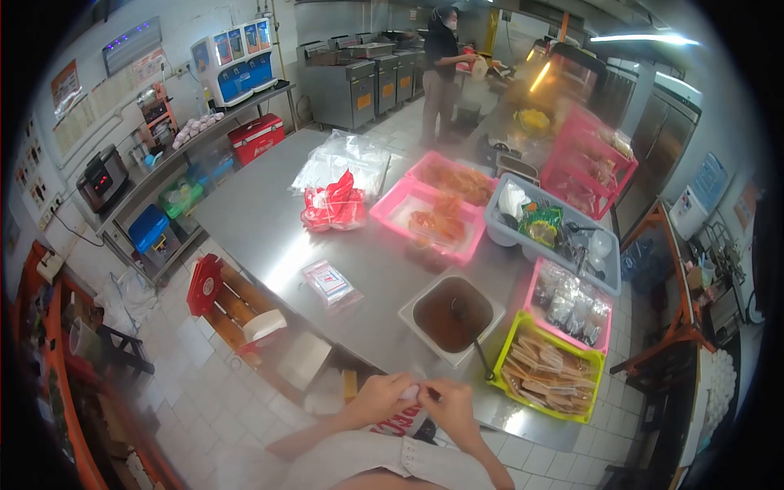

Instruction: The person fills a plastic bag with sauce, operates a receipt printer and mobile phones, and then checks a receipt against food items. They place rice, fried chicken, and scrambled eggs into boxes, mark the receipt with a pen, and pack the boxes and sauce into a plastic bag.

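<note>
My left hand (385, 398) and my right hand (449, 407) are close together at the table's near edge, fingers pinched around a small whitish plastic piece (409, 393). Below them shows a white bag with red lettering (402, 423). Just beyond stands a square metal container of brown liquid (452, 314), with a ladle (482, 356) leaning in it. To the right a yellow-green basket (602, 362) holds wrapped wooden-looking utensils. Farther left lies a clear pack with a blue and red label (330, 282).
Pink trays (378, 207), a grey-blue tub (496, 237) and a pink basket of dark packets (606, 336) line the table's right side. Red bags (333, 207) and clear plastic bags (343, 163) lie farther back. A person (442, 73) stands in the background.
</note>
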A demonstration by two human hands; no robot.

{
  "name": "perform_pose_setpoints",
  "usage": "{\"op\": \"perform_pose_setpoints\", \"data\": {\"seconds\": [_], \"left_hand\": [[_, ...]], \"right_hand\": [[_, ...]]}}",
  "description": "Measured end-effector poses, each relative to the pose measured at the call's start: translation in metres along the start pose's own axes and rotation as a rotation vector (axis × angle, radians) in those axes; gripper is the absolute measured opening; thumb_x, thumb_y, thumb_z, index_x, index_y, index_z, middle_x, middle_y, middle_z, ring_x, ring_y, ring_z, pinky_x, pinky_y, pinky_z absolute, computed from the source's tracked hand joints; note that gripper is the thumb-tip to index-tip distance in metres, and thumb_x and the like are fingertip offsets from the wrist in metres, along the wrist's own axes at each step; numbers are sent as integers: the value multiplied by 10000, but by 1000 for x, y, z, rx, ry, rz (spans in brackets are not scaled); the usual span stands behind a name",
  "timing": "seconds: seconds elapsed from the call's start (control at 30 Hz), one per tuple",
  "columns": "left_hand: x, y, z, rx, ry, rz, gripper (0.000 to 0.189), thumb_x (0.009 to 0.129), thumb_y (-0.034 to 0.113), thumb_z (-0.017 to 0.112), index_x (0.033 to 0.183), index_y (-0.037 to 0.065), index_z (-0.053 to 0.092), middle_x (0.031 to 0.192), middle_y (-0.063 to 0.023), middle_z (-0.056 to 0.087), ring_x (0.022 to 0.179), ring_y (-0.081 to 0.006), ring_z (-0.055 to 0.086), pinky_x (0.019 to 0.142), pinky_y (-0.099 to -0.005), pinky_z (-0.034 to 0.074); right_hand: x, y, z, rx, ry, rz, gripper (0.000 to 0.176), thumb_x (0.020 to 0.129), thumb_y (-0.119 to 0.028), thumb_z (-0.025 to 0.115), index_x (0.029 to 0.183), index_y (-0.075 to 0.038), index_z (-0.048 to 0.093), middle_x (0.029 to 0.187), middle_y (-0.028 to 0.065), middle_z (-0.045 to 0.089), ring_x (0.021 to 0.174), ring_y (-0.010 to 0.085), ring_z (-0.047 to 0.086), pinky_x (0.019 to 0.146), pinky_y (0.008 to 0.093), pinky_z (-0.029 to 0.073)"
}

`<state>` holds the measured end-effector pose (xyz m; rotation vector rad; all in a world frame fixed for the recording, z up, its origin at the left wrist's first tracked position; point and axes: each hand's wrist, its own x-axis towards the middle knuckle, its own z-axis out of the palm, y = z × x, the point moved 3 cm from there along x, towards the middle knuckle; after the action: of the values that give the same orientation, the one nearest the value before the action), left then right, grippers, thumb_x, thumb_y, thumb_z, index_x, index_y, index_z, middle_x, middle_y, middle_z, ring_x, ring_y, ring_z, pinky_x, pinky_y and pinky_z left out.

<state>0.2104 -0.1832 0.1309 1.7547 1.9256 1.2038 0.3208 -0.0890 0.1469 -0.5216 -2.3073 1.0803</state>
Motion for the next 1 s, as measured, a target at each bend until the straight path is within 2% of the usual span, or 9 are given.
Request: {"op": "perform_pose_setpoints", "data": {"seconds": [0.13, 0.23, 0.33, 0.4, 0.7, 0.8, 0.87, 0.93, 1.0], "left_hand": [[-1, -8, 6, 111, 123, -18, 227, 670, 134, 665, 820, 28, 531, 752, -133, 554, 627, -324, 560, 528, -372, 451], [-6, -6, 13, 50, 241, -102, 193, 662, 114, 664, 772, 17, 538, 718, -144, 560, 620, -323, 562, 521, -370, 445], [-2, -8, 3, 8, 232, -231, 160, 661, 90, 651, 755, 3, 555, 687, -160, 563, 614, -327, 565, 524, -365, 441], [0, -4, 0, -23, 220, -229, 155, 667, 87, 645, 767, 1, 563, 680, -163, 560, 606, -325, 565, 522, -360, 437], [-8, -11, 0, -103, 197, -196, 120, 721, 96, 610, 714, -12, 558, 591, -153, 524, 500, -277, 528, 469, -316, 405], [-11, -10, 2, -109, 140, -81, 179, 712, 175, 668, 764, 22, 589, 638, -126, 564, 524, -259, 547, 485, -306, 429], [-3, 8, -17, 36, 379, 112, 288, 663, 266, 723, 847, 70, 620, 757, -93, 615, 535, -229, 560, 500, -288, 451], [3, 12, -26, 196, 315, 157, 470, 599, 330, 741, 988, 103, 606, 934, -60, 620, 535, -190, 565, 500, -265, 456], [7, 11, -20, 412, -36, 163, 560, 613, 300, 716, 1114, 113, 551, 1072, -12, 574, 549, -140, 565, 485, -234, 443]], "right_hand": [[6, 6, 13, -73, 204, -10, 86, 686, -34, 623, 766, -6, 608, 629, 114, 561, 523, 243, 564, 519, 308, 461], [14, 10, 12, -130, 235, 70, 85, 683, -46, 636, 758, -29, 600, 732, 114, 569, 625, 233, 574, 543, 318, 460], [17, -3, 8, -263, 361, -124, 117, 661, -67, 647, 772, -57, 612, 925, 99, 570, 809, 238, 554, 632, 323, 443], [10, -7, 10, -466, 276, -325, 135, 635, -93, 652, 769, -89, 641, 1117, 75, 511, 989, 255, 474, 773, 349, 382], [10, -8, 4, -359, -96, -182, 210, 585, -105, 658, 794, -118, 681, 1361, 76, 324, 1159, 285, 342, 885, 461, 254], [10, -8, 5, -396, -104, -139, 235, 568, -104, 674, 802, -106, 677, 1396, 98, 252, 1184, 303, 313, 900, 467, 244], [8, -11, 1, -398, -125, -117, 258, 554, -99, 682, 812, -99, 673, 1405, 105, 230, 1190, 308, 304, 911, 465, 238], [12, -11, -4, -388, -151, -82, 282, 539, -95, 689, 821, -93, 668, 1413, 112, 208, 1196, 312, 295, 923, 463, 231], [11, -11, -7, -345, -162, -54, 329, 514, -86, 700, 840, -93, 657, 1413, 110, 205, 1201, 326, 282, 939, 453, 226]]}}
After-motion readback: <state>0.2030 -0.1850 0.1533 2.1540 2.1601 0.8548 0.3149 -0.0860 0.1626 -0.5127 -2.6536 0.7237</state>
